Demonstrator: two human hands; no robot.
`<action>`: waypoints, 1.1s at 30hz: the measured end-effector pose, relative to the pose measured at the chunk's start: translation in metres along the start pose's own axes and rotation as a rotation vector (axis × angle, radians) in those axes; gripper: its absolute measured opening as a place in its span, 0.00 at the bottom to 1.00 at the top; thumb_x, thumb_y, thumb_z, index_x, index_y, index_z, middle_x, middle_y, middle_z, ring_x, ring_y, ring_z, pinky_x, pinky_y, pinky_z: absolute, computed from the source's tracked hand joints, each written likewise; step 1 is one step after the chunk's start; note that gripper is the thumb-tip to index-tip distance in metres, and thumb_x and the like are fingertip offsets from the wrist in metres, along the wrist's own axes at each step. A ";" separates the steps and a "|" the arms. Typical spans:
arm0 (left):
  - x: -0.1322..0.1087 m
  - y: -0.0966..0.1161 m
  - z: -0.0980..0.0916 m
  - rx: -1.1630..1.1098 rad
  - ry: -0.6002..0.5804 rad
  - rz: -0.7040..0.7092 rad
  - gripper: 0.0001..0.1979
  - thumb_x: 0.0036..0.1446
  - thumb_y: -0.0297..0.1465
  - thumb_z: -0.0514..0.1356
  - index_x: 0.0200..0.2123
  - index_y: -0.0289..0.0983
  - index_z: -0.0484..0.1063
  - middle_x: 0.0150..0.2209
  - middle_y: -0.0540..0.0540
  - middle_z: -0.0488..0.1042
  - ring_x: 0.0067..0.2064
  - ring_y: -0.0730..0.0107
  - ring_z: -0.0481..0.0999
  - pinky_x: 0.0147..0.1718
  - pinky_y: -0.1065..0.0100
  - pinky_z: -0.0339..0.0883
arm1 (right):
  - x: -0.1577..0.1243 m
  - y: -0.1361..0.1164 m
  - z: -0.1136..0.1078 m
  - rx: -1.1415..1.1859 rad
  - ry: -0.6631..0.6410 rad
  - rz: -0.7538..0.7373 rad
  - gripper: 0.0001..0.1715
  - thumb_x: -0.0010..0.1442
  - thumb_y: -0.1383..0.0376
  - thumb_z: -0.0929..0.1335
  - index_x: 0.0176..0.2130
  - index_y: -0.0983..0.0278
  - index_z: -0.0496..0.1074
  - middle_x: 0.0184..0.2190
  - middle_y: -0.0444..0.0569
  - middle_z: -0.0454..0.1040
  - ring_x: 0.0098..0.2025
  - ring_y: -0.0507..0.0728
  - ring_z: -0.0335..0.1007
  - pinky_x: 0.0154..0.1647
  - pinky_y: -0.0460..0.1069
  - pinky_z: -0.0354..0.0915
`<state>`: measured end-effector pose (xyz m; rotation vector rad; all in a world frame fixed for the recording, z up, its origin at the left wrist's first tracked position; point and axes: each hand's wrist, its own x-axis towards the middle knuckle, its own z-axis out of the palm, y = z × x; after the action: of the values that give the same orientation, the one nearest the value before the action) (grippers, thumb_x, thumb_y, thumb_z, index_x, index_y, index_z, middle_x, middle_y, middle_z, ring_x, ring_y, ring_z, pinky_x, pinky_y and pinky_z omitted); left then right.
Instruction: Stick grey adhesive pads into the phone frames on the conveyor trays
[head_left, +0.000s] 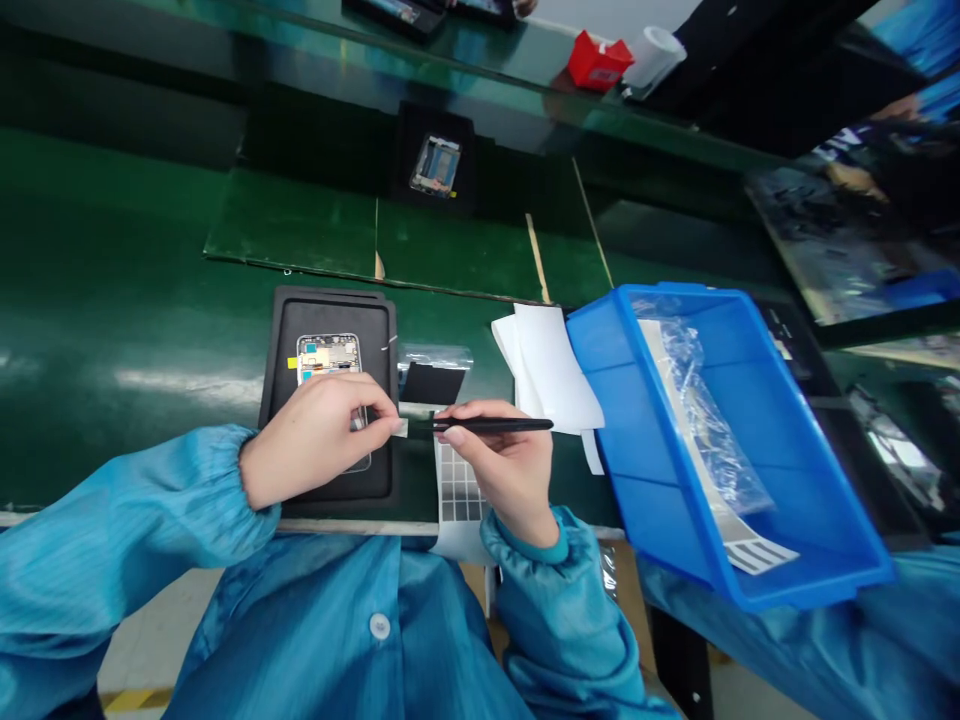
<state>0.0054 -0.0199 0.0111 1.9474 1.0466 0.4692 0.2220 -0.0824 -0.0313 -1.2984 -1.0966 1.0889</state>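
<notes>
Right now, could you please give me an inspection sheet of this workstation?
Surface: green bench mat, glossy, with seams farther back.
Job's things: phone frame lies in a black tray; sheet of grey squares beside the tray, partly under the right hand.
Clutter: white paper sheets; clear bag with a dark insert; blue bin holding a plastic-wrapped strip.
Grips: left hand pinches a small pale patch; right hand holds a slim black tool, its tip at the patch.
Cables: nothing seen.
Surroundings: second tray with a phone part farther back; red box and white roll on the shelf.
</notes>
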 end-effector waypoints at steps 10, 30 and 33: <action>-0.012 -0.014 -0.011 -0.036 0.031 -0.012 0.05 0.62 0.30 0.61 0.35 0.40 0.79 0.37 0.52 0.80 0.39 0.71 0.76 0.37 0.69 0.67 | 0.004 -0.002 0.023 0.007 -0.036 0.036 0.12 0.51 0.59 0.79 0.34 0.59 0.78 0.32 0.47 0.83 0.32 0.58 0.82 0.35 0.53 0.81; -0.072 -0.034 0.018 0.568 0.069 0.180 0.08 0.61 0.32 0.63 0.41 0.34 0.75 0.37 0.45 0.75 0.40 0.59 0.69 0.37 0.57 0.63 | 0.048 0.002 0.089 -0.068 -0.056 0.164 0.14 0.50 0.57 0.78 0.32 0.63 0.77 0.26 0.46 0.80 0.28 0.56 0.80 0.32 0.50 0.78; -0.073 -0.036 0.016 0.543 0.073 0.176 0.08 0.61 0.32 0.63 0.41 0.33 0.75 0.37 0.45 0.75 0.40 0.59 0.69 0.37 0.57 0.63 | 0.048 0.002 0.089 -0.102 -0.060 0.180 0.13 0.50 0.58 0.78 0.32 0.63 0.77 0.26 0.46 0.80 0.28 0.56 0.79 0.32 0.50 0.78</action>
<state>-0.0439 -0.0774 -0.0228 2.5335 1.1357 0.3778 0.1416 -0.0211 -0.0355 -1.4755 -1.1073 1.2246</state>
